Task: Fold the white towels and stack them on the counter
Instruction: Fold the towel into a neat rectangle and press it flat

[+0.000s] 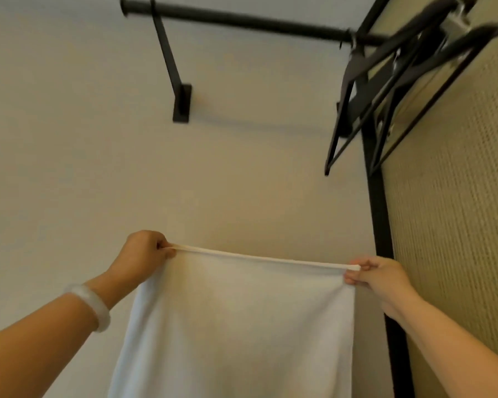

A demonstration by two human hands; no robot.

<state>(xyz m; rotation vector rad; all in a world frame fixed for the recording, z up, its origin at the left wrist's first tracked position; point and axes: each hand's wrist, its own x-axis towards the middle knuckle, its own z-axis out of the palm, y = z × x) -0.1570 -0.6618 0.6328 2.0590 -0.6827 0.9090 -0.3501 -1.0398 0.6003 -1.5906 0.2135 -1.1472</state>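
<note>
Left hand (144, 249), right hand (377, 275) raised, pinching towel (242, 326) corners.

No readable text, labels or numbers anywhere.

We hold a white towel (236, 326) up by its top corners, left hand (144, 251) and right hand (377, 275) pinching it taut near the wall (69, 139).
</note>
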